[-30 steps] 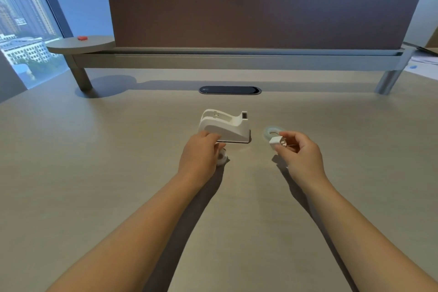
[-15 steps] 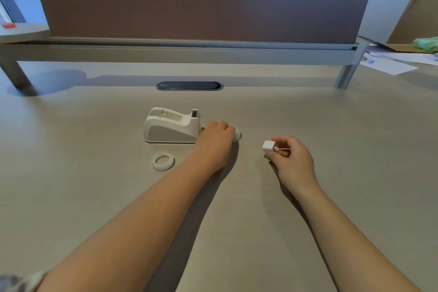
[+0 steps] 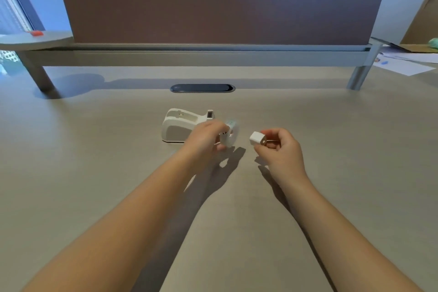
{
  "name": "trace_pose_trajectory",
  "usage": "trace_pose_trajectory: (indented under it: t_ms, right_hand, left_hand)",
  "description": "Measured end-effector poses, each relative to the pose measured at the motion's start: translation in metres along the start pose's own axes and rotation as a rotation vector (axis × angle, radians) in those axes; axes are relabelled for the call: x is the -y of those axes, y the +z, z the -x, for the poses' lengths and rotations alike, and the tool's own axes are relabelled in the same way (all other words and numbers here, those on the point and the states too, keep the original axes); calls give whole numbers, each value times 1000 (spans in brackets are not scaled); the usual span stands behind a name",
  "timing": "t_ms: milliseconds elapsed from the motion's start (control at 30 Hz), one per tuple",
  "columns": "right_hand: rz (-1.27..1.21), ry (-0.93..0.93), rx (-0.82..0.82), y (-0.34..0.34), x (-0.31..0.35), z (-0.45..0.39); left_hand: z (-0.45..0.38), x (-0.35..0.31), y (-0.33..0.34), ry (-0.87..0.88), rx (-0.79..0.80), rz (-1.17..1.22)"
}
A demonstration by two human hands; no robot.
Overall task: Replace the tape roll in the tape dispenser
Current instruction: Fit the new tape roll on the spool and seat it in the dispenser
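Table (image 3: 94,173): a broad pale wood-grain surface is shown, filling most of the view. Partition screen (image 3: 220,0): a dark brown panel is mounted on a grey rail along the far edge. Window (image 3: 9,14): seen at the far left, beside a round grey shelf (image 3: 35,39). Papers (image 3: 403,64): laid at the far right. Cable slot (image 3: 202,88): a dark oval is set into the table ahead of the dispenser.

Tape dispenser (image 3: 180,125): white, stood on the table at centre, its cradle seen empty. Left hand (image 3: 205,140): closed around the clear tape roll (image 3: 231,133), which is held on edge, lifted off the table, just right of the dispenser; the roll is blurred. Right hand (image 3: 280,149): pinched on a small white core piece (image 3: 257,138), held near the roll but apart from it.

Against half a second earlier: the roll, then lying under the left hand on the table, is now raised. The loose ring then seen before the dispenser is no longer visible.
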State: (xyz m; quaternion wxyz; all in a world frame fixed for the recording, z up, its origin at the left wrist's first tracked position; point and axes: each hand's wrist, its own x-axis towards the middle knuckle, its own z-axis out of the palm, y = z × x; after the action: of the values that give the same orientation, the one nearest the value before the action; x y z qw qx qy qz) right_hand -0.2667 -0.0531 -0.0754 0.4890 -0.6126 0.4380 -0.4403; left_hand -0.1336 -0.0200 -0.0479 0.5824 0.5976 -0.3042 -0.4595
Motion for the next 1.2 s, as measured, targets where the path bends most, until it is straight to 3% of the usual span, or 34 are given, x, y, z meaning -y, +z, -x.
trace_pose_trajectory:
  t_ms: [200, 467, 667, 1200]
  right_hand:
    - [-108, -46, 28, 41, 16, 14]
    - [124, -358, 67, 65, 20, 12]
    - [303, -467, 56, 71, 22, 9]
    - [504, -458, 47, 72, 26, 10]
  left_hand:
    - [14, 6, -37, -69, 114, 222]
    - [25, 7, -58, 7, 211, 344]
    - [23, 11, -62, 66, 190, 317]
    - [22, 18, -56, 196, 83, 81]
